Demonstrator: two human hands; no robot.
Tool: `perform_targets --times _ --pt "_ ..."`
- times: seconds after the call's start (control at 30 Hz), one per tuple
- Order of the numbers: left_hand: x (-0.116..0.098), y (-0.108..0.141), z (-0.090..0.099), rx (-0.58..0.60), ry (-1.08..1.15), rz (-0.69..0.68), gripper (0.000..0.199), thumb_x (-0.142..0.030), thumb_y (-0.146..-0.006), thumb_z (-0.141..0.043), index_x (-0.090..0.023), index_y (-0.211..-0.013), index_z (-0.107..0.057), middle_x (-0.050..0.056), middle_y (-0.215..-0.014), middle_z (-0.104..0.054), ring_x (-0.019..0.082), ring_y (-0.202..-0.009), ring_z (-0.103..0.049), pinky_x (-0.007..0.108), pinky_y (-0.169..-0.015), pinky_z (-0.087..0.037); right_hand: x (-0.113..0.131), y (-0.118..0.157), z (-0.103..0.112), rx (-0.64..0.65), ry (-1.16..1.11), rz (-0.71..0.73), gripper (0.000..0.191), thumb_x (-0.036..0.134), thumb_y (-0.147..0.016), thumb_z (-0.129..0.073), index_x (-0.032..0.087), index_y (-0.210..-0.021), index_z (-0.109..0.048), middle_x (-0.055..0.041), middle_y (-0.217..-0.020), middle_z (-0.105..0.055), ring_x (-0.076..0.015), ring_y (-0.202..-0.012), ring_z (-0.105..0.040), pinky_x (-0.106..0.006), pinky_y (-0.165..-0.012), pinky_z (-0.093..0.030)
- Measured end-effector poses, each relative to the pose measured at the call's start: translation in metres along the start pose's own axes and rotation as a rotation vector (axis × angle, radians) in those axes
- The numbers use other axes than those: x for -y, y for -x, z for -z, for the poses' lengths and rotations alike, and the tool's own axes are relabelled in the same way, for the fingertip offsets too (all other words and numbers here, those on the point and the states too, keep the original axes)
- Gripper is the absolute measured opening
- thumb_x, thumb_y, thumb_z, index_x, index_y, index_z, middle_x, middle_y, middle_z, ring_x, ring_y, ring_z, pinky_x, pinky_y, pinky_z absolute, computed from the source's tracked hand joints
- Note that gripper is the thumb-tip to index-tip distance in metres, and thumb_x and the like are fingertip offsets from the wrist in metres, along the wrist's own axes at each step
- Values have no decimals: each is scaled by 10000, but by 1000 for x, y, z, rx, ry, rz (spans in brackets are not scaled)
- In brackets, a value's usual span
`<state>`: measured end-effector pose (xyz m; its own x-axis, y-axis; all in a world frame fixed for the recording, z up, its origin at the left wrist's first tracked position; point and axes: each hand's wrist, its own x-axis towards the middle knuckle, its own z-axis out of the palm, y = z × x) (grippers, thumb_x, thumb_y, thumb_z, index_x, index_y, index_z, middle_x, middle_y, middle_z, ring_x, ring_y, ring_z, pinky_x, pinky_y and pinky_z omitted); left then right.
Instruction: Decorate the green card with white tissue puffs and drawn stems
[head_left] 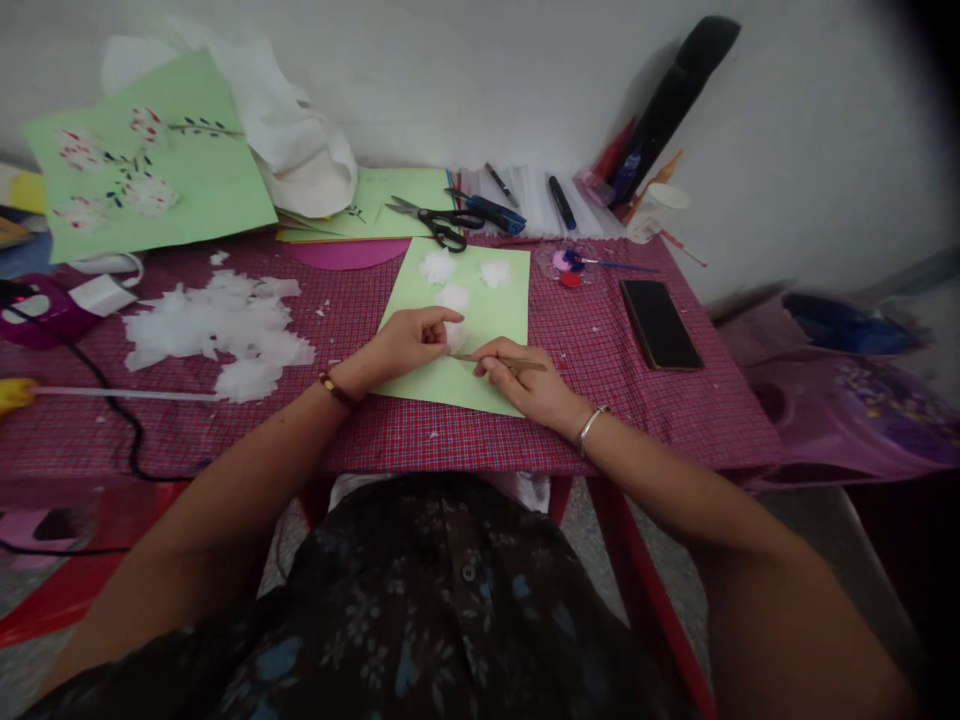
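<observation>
My right hand (525,380) grips a thin brown wooden stick (531,365) like a pen, its tip pointing left toward my left thumb. My left hand (409,345) is closed, index finger and thumb curled at the edge of a white tissue-like puff (455,336); whatever is between those fingertips is too small to make out. Both hands rest over a light green sheet of paper (495,325). Farther up this sheet sit more white puffs: one in the middle (452,297), one at upper left (437,265) and one at upper right (495,272).
Torn white tissue pieces (217,325) lie left, near a glue gun's white stick (127,393) and a black cable (135,440). Black scissors (439,218) and a blue cutter (495,213) lie behind the sheet. A phone (660,323) and paintbrush (619,265) are right; a decorated green card (150,165) leans back left.
</observation>
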<state>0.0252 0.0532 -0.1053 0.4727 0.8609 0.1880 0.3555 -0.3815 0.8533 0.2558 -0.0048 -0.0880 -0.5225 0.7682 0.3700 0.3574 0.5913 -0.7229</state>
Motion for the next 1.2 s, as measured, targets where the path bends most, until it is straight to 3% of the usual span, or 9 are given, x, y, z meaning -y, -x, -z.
perform_targets --times 0.1,0.3,0.47,0.83,0.93,1.03,1.2 --pt "-1 0 0 -21 -2 4 351 -111 -728 -657 -167 -1073 -682 -25 -668 -590 94 -600 -536 215 -558 -439 4 1 0 35 122 53 239 306 -1004 -417 204 -1025 -632 -39 -910 -711 -152 -771 -641 -291 -690 -487" --pt "1 3 1 -250 47 48 189 -251 -815 -647 -151 -973 -676 37 -835 -678 120 -729 -595 252 -653 -487 11 4 -2 217 584 264 303 229 -1018 -345 146 -1031 -637 -91 -876 -702 -198 -768 -614 -328 -672 -434" --pt "6 4 1 -250 -2 64 169 -269 -809 -650 -152 -928 -677 51 -881 -697 142 -788 -623 287 -714 -507 13 6 -7 293 782 310 249 128 -964 -389 129 -1079 -610 -104 -904 -691 -211 -784 -571 -344 -655 -380" --pt "4 5 1 -209 -34 70 218 -306 -791 -664 -147 -940 -664 54 -905 -675 149 -774 -622 314 -732 -515 22 2 -7 358 861 251 271 131 -924 -475 101 -1160 -605 -114 -946 -686 -228 -814 -557 -355 -671 -387" --pt "2 7 4 -161 -3 68 287 -298 -771 -685 -145 -1012 -652 65 -968 -661 132 -746 -602 304 -710 -515 19 3 -7 328 793 225 268 138 -939 -469 112 -1166 -608 -121 -956 -700 -230 -829 -575 -353 -687 -419" --pt "-2 11 10 -65 -16 40 389 -291 -777 -670 -154 -1138 -623 88 -1064 -632 136 -776 -597 320 -735 -530 9 3 -6 192 507 132 262 202 -992 -414 164 -1148 -621 -104 -1014 -713 -210 -870 -614 -349 -747 -471" --pt "-10 15 14 101 -271 -139 687 -230 -686 -721 -202 -1346 -532 119 -1293 -538 260 -1146 -552 411 -966 -502 -7 0 -3 -23 -119 -145 261 369 -1008 -423 218 -1060 -629 -30 -915 -708 -132 -701 -624 -298 -673 -501"
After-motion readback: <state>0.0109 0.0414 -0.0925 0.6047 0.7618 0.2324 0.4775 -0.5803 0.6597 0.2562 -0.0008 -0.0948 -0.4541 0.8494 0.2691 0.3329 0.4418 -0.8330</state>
